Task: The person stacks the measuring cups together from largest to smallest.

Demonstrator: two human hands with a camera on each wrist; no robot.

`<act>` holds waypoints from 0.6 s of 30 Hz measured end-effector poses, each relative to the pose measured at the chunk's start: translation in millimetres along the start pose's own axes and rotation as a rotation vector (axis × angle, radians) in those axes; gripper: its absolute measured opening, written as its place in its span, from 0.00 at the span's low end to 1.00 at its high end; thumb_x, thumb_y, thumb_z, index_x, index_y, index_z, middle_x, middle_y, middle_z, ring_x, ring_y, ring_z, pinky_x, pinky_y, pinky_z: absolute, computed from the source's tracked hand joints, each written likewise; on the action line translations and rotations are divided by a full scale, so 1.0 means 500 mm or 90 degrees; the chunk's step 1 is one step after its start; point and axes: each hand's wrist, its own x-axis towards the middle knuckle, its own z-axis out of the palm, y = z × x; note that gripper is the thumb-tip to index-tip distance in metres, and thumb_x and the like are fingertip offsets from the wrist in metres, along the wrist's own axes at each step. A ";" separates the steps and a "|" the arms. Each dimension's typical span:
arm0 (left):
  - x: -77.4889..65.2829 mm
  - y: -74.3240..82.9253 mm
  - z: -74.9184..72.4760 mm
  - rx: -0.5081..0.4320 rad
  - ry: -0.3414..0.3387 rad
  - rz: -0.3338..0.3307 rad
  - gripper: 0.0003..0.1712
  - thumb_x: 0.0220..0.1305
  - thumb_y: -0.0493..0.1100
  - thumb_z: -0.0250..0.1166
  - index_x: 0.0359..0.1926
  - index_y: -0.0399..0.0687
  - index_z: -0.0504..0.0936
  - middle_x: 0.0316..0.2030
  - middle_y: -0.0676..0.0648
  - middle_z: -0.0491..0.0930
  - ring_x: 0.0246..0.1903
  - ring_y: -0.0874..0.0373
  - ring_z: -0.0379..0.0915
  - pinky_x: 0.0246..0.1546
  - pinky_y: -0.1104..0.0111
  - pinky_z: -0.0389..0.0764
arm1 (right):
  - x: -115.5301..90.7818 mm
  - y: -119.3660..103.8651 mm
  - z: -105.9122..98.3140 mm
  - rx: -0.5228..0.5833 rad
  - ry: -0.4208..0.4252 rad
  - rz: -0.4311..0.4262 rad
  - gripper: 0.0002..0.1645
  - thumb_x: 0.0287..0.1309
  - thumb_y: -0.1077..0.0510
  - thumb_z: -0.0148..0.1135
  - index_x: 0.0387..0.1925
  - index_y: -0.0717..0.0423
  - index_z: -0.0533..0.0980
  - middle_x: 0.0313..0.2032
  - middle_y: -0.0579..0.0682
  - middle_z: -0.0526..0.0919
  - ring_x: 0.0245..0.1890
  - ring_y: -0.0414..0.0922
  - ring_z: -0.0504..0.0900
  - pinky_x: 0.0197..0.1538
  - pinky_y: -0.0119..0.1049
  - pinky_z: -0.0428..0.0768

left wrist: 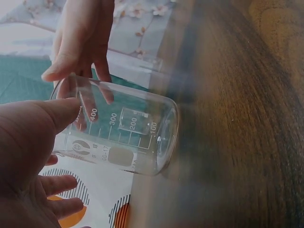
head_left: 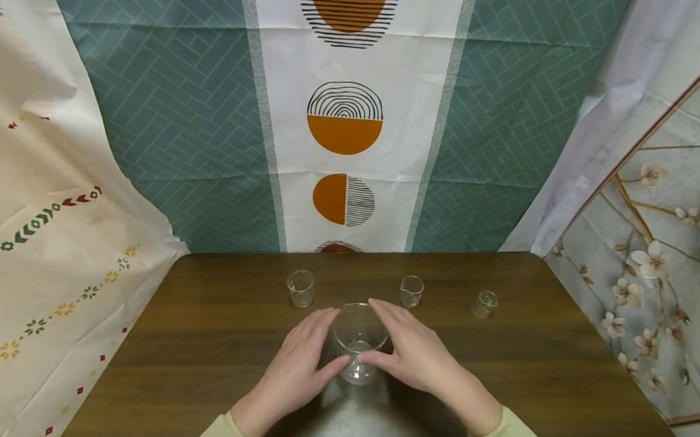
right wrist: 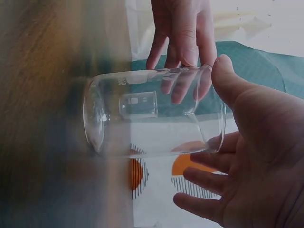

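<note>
A large clear glass beaker (head_left: pixel 359 340) stands upright on the wooden table, directly in front of the person. White graduation marks and printing show on its wall in the left wrist view (left wrist: pixel 121 126). Around its left side is the left hand (head_left: pixel 300 360), its thumb at the rim and its fingers fairly straight. The right hand (head_left: pixel 413 347) mirrors it on the right side, thumb near the rim and fingers extended. Both thumbs come close together at the near side. How firmly either hand touches the glass cannot be told.
Behind the large beaker stand three smaller ones: a medium beaker (head_left: pixel 302 297) at back left, a small beaker (head_left: pixel 412 298) at back right and the smallest beaker (head_left: pixel 485 304) farther right. Patterned cloths surround the brown table (head_left: pixel 213 331); a teal and white cloth (head_left: pixel 204 153) hangs behind.
</note>
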 end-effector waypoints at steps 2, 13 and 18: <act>0.000 0.001 0.000 0.001 -0.001 0.000 0.46 0.73 0.54 0.77 0.82 0.42 0.66 0.78 0.40 0.70 0.79 0.40 0.63 0.74 0.35 0.65 | 0.004 0.000 -0.001 0.012 -0.010 0.006 0.61 0.63 0.29 0.77 0.85 0.52 0.63 0.80 0.52 0.70 0.80 0.54 0.68 0.68 0.66 0.77; 0.001 0.004 0.002 0.002 0.002 -0.002 0.46 0.73 0.54 0.77 0.82 0.43 0.67 0.77 0.42 0.71 0.78 0.40 0.64 0.73 0.35 0.66 | 0.023 0.001 -0.006 0.038 -0.048 0.018 0.63 0.61 0.23 0.74 0.84 0.53 0.65 0.79 0.54 0.72 0.78 0.57 0.70 0.68 0.66 0.76; 0.003 0.005 0.002 0.004 0.003 -0.004 0.46 0.74 0.56 0.76 0.82 0.43 0.67 0.77 0.42 0.71 0.78 0.41 0.64 0.73 0.35 0.67 | 0.029 -0.003 -0.007 0.035 -0.047 0.021 0.64 0.59 0.21 0.75 0.82 0.54 0.67 0.77 0.53 0.74 0.77 0.55 0.72 0.69 0.64 0.77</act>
